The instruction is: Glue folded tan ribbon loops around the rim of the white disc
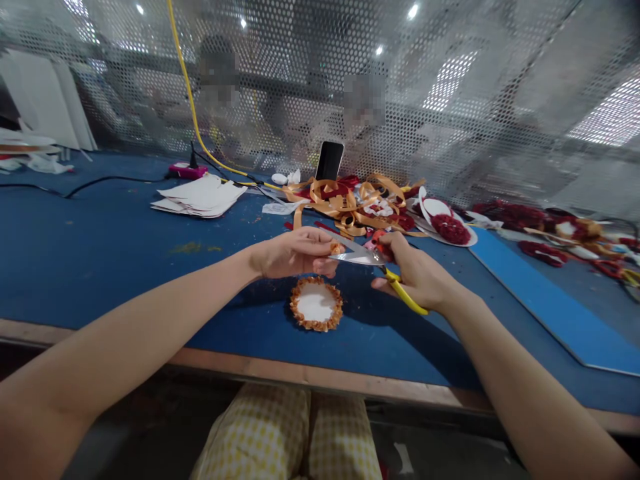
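Scissors (369,259) gripped in right hand (417,277); left hand (293,253) pinching, seemingly, orange ribbon bit (335,247)

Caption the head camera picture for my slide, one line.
Right hand holds scissors to a ribbon bit in the left hand, above a ribbon-edged disc on the blue table.

bright, even overhead light; ceiling lamps (413,11) flare white through the perforated screen (500,100). soft shadows on the tabletop (100,247) under left hand (293,252) and right hand (417,277), toward its near edge. glint on scissors (357,257) blades. ribbon piece (335,248) at the blades too small to resolve. frame edges bow; background beyond screen hazy and blurred.
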The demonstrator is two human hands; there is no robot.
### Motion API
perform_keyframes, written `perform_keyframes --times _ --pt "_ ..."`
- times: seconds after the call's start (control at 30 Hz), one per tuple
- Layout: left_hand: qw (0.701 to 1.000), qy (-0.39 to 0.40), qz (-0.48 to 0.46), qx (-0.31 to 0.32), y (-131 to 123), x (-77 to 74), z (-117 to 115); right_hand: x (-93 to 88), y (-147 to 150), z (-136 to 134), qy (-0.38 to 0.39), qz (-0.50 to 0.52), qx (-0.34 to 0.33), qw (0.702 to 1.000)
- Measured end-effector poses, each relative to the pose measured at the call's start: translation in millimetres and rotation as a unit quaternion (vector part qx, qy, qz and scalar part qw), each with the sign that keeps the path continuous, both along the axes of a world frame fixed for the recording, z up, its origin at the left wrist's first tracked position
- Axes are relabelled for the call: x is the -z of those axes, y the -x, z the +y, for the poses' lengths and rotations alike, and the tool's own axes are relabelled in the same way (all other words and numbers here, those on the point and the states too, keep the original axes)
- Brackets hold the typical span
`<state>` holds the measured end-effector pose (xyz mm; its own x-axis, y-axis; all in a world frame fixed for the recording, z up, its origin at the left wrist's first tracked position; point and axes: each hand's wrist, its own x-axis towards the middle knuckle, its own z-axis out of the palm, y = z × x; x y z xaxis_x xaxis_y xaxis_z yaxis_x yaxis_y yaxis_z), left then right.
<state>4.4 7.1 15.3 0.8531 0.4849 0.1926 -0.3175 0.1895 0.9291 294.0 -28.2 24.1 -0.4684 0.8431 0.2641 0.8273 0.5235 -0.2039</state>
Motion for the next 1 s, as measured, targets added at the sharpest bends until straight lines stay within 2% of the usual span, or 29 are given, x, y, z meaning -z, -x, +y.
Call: perform_keyframes --times 0.4,1.0 --pt "0.999 -0.006 0.034 0.035 -0.7 0.9 1.2 3.0 8.2 -3.9 0.007 0.008 -0.034 0.999" --pt "0.998 0.023 0.007 0.052 -1.8 3.1 3.9 8.6 10.9 -1.8 0.011 0.025 -0.042 0.999"
